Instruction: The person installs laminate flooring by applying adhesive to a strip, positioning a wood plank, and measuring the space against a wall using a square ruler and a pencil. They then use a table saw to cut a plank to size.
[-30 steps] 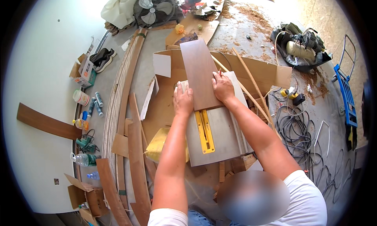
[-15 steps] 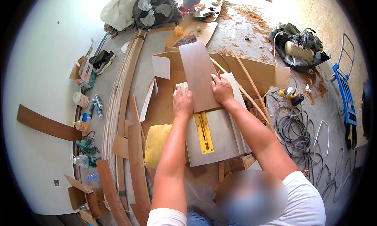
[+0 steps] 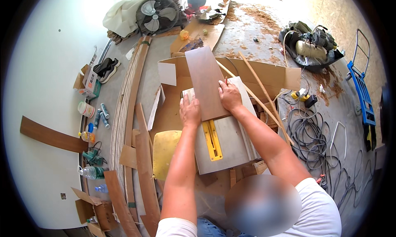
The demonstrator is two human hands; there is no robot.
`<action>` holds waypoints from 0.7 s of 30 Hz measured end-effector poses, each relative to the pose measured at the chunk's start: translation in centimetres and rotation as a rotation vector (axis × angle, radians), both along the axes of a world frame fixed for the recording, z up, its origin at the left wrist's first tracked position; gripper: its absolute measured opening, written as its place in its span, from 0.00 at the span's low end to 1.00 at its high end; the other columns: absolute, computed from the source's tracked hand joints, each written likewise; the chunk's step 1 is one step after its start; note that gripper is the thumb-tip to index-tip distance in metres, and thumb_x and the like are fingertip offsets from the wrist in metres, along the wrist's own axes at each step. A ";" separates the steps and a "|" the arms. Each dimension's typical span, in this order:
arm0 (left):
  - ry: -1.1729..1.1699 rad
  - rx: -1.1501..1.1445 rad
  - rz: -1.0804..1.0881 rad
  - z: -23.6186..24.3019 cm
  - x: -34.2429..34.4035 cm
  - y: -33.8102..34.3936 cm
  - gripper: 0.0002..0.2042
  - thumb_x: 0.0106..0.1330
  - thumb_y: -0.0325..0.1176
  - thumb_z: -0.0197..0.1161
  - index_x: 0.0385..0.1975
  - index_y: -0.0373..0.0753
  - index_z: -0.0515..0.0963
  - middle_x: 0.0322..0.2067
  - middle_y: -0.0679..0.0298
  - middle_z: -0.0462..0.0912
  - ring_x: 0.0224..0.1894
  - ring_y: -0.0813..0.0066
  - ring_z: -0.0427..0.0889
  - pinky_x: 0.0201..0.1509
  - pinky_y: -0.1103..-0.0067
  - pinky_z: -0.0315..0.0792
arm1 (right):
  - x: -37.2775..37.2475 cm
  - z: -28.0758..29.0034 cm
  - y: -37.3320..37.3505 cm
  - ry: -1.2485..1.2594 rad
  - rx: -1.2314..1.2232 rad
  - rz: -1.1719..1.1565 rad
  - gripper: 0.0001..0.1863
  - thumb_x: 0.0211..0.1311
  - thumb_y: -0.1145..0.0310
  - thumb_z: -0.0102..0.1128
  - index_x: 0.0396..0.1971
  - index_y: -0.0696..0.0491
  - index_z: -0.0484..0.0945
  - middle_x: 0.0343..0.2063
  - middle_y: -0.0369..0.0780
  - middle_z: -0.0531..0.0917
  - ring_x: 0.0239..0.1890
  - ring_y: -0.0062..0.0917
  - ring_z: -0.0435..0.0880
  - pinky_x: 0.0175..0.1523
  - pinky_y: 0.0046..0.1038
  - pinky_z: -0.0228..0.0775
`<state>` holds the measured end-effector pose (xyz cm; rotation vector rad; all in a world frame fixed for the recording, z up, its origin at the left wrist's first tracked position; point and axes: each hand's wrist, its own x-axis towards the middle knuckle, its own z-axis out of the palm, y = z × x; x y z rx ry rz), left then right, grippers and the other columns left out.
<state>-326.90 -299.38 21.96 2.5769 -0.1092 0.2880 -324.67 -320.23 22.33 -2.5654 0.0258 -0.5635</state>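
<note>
A flat brown wooden board point(image 3: 204, 82) lies lengthwise on the grey metal table point(image 3: 237, 142) of a table saw. Its near end reaches the yellow slotted insert point(image 3: 213, 142); no blade shows. Along the board's left edge rests my left hand point(image 3: 190, 112), fingers stretched out and flat, thumb side touching the wood. My right hand point(image 3: 230, 97) presses on the right edge with bent fingers. A thin red pencil-like stick point(image 3: 226, 79) pokes out between those fingers. Whatever lies beneath the board is hidden.
A cardboard sheet point(image 3: 264, 74) surrounds the saw's far side, with thin wood strips point(image 3: 260, 86) leaning at right. Beside my left arm is a yellow pad point(image 3: 166, 154). Long planks point(image 3: 144, 167) lie further left. Coiled cables point(image 3: 305, 132) and a blue hand truck point(image 3: 362, 95) are right.
The board and both hands have shifted slightly toward me over the saw table, covering a little more of the yellow insert. The whole view has tilted a bit.
</note>
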 end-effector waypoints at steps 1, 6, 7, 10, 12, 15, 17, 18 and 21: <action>0.003 0.003 0.003 0.0 -0.1 0.0 0.25 0.82 0.52 0.40 0.69 0.52 0.75 0.77 0.56 0.60 0.76 0.48 0.58 0.79 0.62 0.55 | -0.1 0.0 0.0 0.000 -0.001 -0.001 0.23 0.74 0.58 0.53 0.62 0.53 0.79 0.59 0.56 0.81 0.66 0.46 0.75 0.74 0.42 0.60; 0.011 -0.005 0.006 -0.1 -0.5 0.0 0.24 0.82 0.51 0.41 0.69 0.52 0.75 0.77 0.57 0.60 0.76 0.48 0.58 0.79 0.62 0.56 | -0.8 0.2 0.1 0.001 0.006 0.001 0.23 0.73 0.58 0.54 0.61 0.53 0.79 0.58 0.55 0.81 0.65 0.46 0.77 0.73 0.42 0.61; 0.010 -0.009 0.005 -0.2 -0.6 0.1 0.24 0.82 0.51 0.42 0.69 0.52 0.75 0.77 0.56 0.60 0.76 0.48 0.59 0.79 0.62 0.56 | -1.0 0.2 0.1 -0.005 0.003 0.002 0.23 0.73 0.58 0.54 0.61 0.53 0.80 0.57 0.55 0.82 0.64 0.46 0.77 0.73 0.42 0.62; -0.008 -0.008 0.002 -0.4 -0.9 0.2 0.23 0.82 0.50 0.43 0.69 0.51 0.75 0.76 0.56 0.62 0.75 0.47 0.60 0.78 0.62 0.57 | -1.5 0.4 0.2 -0.022 -0.001 0.002 0.22 0.73 0.59 0.54 0.61 0.53 0.80 0.56 0.55 0.82 0.63 0.46 0.78 0.72 0.43 0.63; -0.020 -0.008 0.001 -0.6 -1.2 0.3 0.23 0.82 0.49 0.43 0.69 0.51 0.76 0.76 0.55 0.62 0.75 0.46 0.60 0.78 0.61 0.57 | -1.9 0.6 0.4 -0.028 0.000 -0.001 0.22 0.72 0.59 0.55 0.60 0.53 0.80 0.56 0.55 0.82 0.63 0.46 0.78 0.72 0.43 0.63; -0.034 -0.001 -0.010 -0.6 -1.5 0.3 0.23 0.82 0.49 0.44 0.69 0.51 0.76 0.76 0.55 0.62 0.75 0.46 0.60 0.78 0.61 0.58 | -2.3 0.5 0.3 -0.039 -0.007 -0.008 0.22 0.72 0.59 0.55 0.60 0.53 0.80 0.55 0.55 0.82 0.62 0.46 0.78 0.71 0.43 0.64; -0.047 0.000 -0.017 -0.5 -1.9 0.2 0.23 0.82 0.49 0.44 0.68 0.50 0.76 0.76 0.55 0.62 0.75 0.45 0.60 0.78 0.61 0.58 | -2.6 0.3 0.2 -0.055 -0.016 -0.013 0.22 0.72 0.59 0.55 0.60 0.53 0.80 0.56 0.55 0.82 0.62 0.46 0.79 0.71 0.43 0.65; -0.057 -0.004 -0.021 -0.5 -2.0 0.1 0.23 0.82 0.49 0.44 0.68 0.50 0.76 0.76 0.54 0.62 0.75 0.45 0.60 0.78 0.61 0.58 | -2.7 0.3 0.1 -0.045 -0.010 -0.012 0.22 0.72 0.59 0.55 0.60 0.53 0.80 0.56 0.55 0.82 0.62 0.47 0.78 0.71 0.43 0.65; -0.038 -0.009 -0.020 -0.5 -2.6 0.4 0.23 0.82 0.50 0.44 0.69 0.50 0.76 0.76 0.54 0.61 0.75 0.45 0.60 0.78 0.61 0.57 | -3.3 0.6 0.3 -0.014 0.008 -0.008 0.22 0.72 0.59 0.55 0.60 0.53 0.80 0.57 0.55 0.81 0.63 0.48 0.78 0.71 0.43 0.65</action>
